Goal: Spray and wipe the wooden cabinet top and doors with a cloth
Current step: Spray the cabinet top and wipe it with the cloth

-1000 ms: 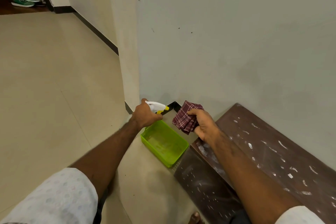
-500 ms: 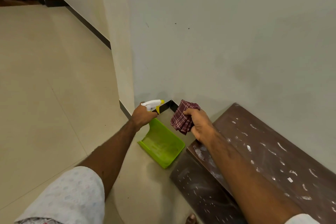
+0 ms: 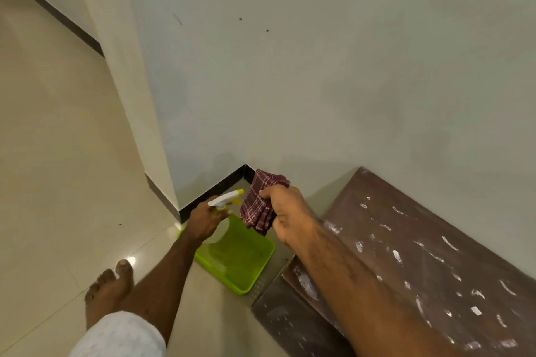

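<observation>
My left hand (image 3: 204,219) grips a spray bottle (image 3: 224,199) with a white head and yellow nozzle, held just above the green tray; its body is hidden by my hand. My right hand (image 3: 285,214) is closed on a folded maroon checked cloth (image 3: 259,206), lifted in the air beside the nozzle. The dark wooden cabinet top (image 3: 420,258), speckled with white smears, lies at the lower right against the wall. Its front door face (image 3: 287,324) shows below the edge.
A lime green plastic tray (image 3: 249,264) sits on the tiled floor between the cabinet and the wall corner. A bare foot (image 3: 111,284) rests on the floor at the lower left. A black skirting (image 3: 214,191) runs along the wall's base.
Both hands have risen from the tray with the bottle and the cloth. The view has tilted down and to the left, bringing my foot into sight.
</observation>
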